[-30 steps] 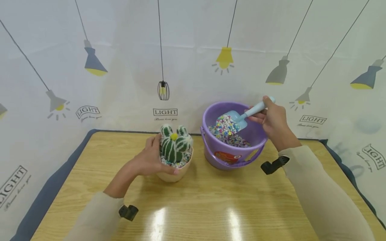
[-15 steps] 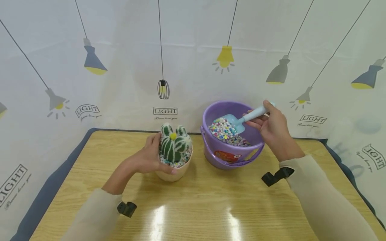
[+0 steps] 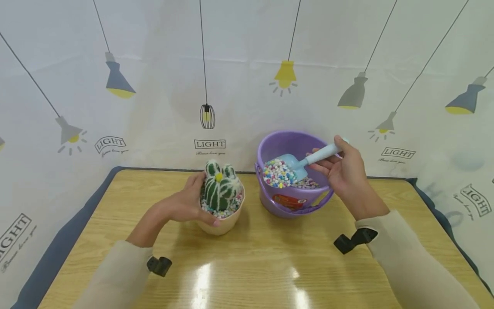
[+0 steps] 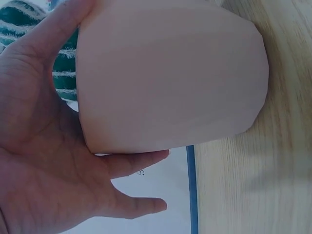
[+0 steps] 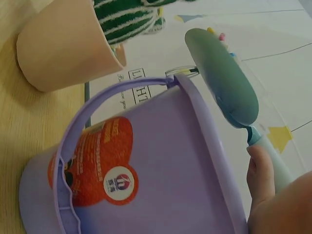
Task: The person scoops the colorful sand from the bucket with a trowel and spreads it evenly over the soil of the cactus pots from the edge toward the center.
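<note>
My left hand [image 3: 183,205] holds a pale peach flowerpot [image 3: 225,224] by its left side, thumb across the front and fingers round the back. In the left wrist view the pot's wall [image 4: 170,78] lies between thumb and fingers. A green cactus [image 3: 218,194] with white fuzzy stripes and a yellow flower stands in it among coloured pebbles. My right hand [image 3: 350,176] grips a light blue hand trowel [image 3: 323,154] by the handle. Its blade carries a heap of multicoloured pebbles [image 3: 278,174]. In the right wrist view the blade [image 5: 222,78] is above the purple bucket's rim [image 5: 207,126].
The purple bucket [image 3: 270,199], with more pebbles inside and its handle hanging at the front, stands right of the pot on the wooden table [image 3: 247,266]. A white sheet [image 3: 247,98] printed with lamps rises behind the table.
The loaded trowel has moved left and a little down, from over the bucket's middle to its left rim. The left hand stays on the flowerpot.
</note>
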A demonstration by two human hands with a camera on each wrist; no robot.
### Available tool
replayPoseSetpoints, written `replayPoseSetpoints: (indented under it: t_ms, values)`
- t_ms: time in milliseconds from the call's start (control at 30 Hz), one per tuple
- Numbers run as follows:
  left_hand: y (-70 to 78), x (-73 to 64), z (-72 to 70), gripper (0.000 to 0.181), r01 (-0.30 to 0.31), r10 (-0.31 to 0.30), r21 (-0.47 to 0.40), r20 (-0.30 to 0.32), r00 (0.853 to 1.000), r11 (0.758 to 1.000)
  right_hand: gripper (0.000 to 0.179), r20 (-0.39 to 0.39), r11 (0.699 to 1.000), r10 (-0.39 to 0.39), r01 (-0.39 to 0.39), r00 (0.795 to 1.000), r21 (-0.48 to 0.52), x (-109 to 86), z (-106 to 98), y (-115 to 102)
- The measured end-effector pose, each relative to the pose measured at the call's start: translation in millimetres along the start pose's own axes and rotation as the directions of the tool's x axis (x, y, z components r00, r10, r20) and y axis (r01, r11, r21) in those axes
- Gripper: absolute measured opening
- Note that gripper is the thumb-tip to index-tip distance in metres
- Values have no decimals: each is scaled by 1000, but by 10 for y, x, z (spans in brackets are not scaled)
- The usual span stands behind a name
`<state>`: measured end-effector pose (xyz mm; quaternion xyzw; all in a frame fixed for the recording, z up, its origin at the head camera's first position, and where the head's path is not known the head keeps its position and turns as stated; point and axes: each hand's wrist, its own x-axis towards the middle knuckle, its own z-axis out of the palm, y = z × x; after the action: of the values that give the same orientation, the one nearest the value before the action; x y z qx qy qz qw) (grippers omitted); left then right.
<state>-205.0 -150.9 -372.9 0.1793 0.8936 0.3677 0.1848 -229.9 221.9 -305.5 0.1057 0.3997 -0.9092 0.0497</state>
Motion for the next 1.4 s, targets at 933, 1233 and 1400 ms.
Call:
replayPoseSetpoints:
  t_ms: [933,1233,1400]
  values:
    - [27,-21,111,129,12,-4,74,-107,994,997,27,-64,978,-169,176,983,110,-571,30,526]
    - [-23,-6,60,133,-8,11,50,-63,998,999,22,-131,967,-249,254,960,22,-637,145,774]
    - [-24,-28,80,133,0,2,36,-75,997,999,24,-126,954,-297,299,947,-4,-628,182,860]
